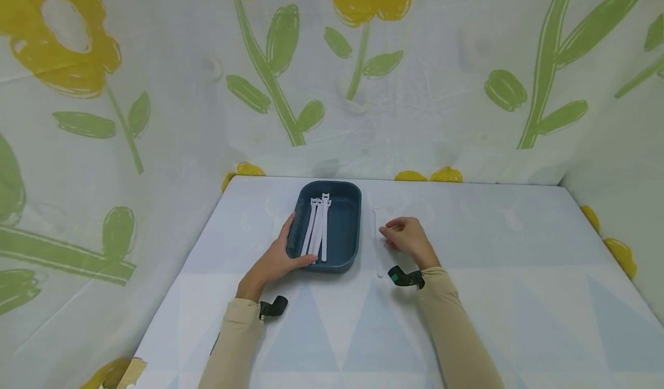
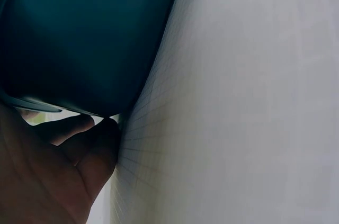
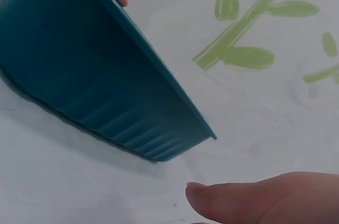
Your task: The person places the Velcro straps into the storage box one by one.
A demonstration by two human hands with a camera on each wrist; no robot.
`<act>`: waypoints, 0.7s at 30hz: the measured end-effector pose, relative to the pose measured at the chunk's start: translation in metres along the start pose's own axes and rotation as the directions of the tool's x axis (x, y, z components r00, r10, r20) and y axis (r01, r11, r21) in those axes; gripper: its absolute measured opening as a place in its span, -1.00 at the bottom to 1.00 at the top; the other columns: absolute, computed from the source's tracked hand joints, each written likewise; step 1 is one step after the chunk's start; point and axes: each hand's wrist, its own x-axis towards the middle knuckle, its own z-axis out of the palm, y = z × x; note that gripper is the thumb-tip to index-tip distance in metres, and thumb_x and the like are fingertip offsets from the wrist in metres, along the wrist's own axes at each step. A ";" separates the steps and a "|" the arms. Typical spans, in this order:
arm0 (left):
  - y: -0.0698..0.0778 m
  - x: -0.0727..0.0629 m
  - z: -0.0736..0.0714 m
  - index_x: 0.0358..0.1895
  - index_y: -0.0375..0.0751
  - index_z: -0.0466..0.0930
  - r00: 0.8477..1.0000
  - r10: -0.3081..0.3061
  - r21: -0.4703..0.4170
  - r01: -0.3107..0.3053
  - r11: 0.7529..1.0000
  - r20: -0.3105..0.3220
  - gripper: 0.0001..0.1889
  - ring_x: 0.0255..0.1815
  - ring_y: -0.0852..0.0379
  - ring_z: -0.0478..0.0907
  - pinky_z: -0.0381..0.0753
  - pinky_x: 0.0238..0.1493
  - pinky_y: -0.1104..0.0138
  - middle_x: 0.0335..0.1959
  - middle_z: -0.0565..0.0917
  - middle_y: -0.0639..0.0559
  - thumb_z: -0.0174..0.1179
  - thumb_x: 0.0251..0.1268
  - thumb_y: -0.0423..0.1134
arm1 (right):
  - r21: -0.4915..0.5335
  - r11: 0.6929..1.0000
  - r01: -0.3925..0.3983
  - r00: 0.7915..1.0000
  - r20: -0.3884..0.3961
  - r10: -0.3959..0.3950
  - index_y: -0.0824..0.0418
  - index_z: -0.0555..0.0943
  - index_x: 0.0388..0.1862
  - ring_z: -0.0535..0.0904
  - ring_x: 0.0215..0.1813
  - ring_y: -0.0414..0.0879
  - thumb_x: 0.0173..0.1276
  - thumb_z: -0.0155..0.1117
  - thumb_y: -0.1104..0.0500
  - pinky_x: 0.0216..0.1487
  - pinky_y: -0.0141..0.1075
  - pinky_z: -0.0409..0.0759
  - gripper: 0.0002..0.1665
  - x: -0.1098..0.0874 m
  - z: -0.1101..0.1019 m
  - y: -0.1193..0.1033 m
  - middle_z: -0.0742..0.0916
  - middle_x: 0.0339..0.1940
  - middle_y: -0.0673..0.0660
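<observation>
A dark teal plastic bin (image 1: 346, 227) stands on the table, with several white cable ties (image 1: 324, 227) lying lengthwise in its left half. My left hand (image 1: 277, 259) grips its near left corner, thumb over the front rim and fingers along the outer left wall. In the left wrist view the fingers (image 2: 92, 155) are against the bin's side, close to the tabletop. Right of the bin, a single white cable tie (image 1: 377, 250) lies on the table. Over it hovers my right hand (image 1: 410, 239), fingers loosely bent, fingertips beside the tie. The right wrist view shows only the thumb (image 3: 238, 200), extended.
The table (image 1: 498, 320) has a pale cloth with blue triangles. Behind it and at the sides hangs a white curtain (image 1: 415, 118) printed with yellow flowers and green leaves. A piece of tan tape (image 1: 132, 371) is at the near left edge.
</observation>
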 end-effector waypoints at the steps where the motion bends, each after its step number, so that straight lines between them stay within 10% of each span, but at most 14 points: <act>1: 0.000 0.000 0.000 0.67 0.44 -0.39 1.000 -0.001 -0.001 0.001 1.000 0.000 0.32 0.75 -0.25 -0.11 0.02 0.61 -0.34 0.76 -0.19 0.02 0.47 0.02 0.35 | -0.005 1.000 0.004 1.000 0.000 -0.004 0.32 0.64 0.15 0.62 -0.32 -0.14 0.47 0.33 0.01 -0.27 -0.42 0.60 -0.54 0.000 0.001 0.000 0.77 -0.28 0.14; 21: -0.002 0.001 0.001 0.66 0.46 -0.40 1.000 0.002 0.013 -0.002 1.000 -0.006 0.31 0.74 -0.24 -0.09 0.04 0.61 -0.34 0.76 -0.19 0.04 0.47 0.03 0.34 | -0.150 0.987 0.056 0.996 -0.055 -0.065 0.39 0.64 0.13 0.69 -0.33 -0.06 0.29 0.50 0.14 -0.23 -0.27 0.65 -0.49 0.002 0.019 -0.002 0.80 -0.13 0.29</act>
